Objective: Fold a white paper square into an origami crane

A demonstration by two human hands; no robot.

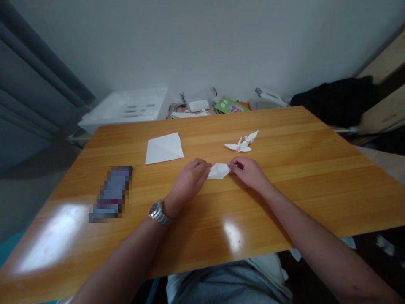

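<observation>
A small folded piece of white paper [219,171] lies on the wooden table between my hands, with crease lines across it. My left hand [190,178], with a metal watch [160,212] on its wrist, has its fingers together on the paper's left end. At the right end, my right hand [248,172] pinches the paper between thumb and forefinger. Just beyond sit folded white paper cranes [242,143], close together with pointed wings. A flat white paper sheet [164,147] with a faint diagonal crease rests to the far left.
A blurred-out phone [112,194] lies left on the glossy wooden table [284,139]. Behind the far edge are a white foam box [126,107], a green booklet [230,105] and assorted clutter. Dark cloth [335,101] is heaped at the back right.
</observation>
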